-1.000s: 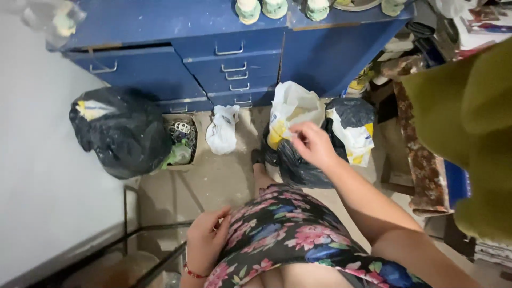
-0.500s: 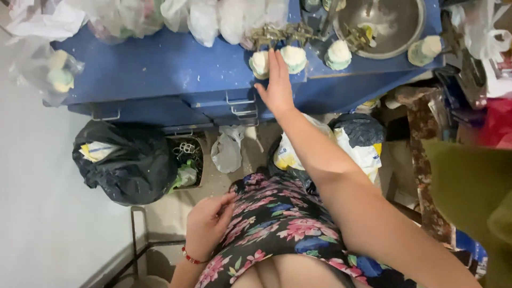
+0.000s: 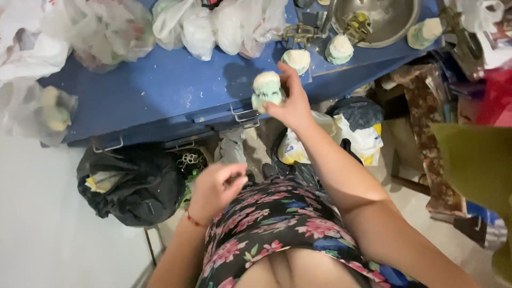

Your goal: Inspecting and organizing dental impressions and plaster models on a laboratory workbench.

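Note:
My right hand point(image 3: 292, 104) grips a small pale cream and green moulded figure point(image 3: 266, 90) and holds it up above the front edge of the blue cabinet top point(image 3: 160, 96). Similar pale moulded figures point(image 3: 297, 58) stand further back on that top, one point(image 3: 339, 49) beside a metal bowl point(image 3: 381, 18) and another point(image 3: 424, 33) at its right. My left hand point(image 3: 216, 185) hovers loosely curled near my flowered dress, over the floor by the cabinet drawers, holding nothing that I can see.
Several filled white plastic bags point(image 3: 208, 26) crowd the back of the cabinet top. A full black rubbish bag point(image 3: 133, 184) sits on the floor at the left. More bags point(image 3: 362, 128) lie below the cabinet at the right, beside a worn wooden stool point(image 3: 426, 138).
My right hand rose from the bags on the floor to the cabinet top, took hold of one moulded figure and lifted it toward me. My left hand lifted slightly from my dress.

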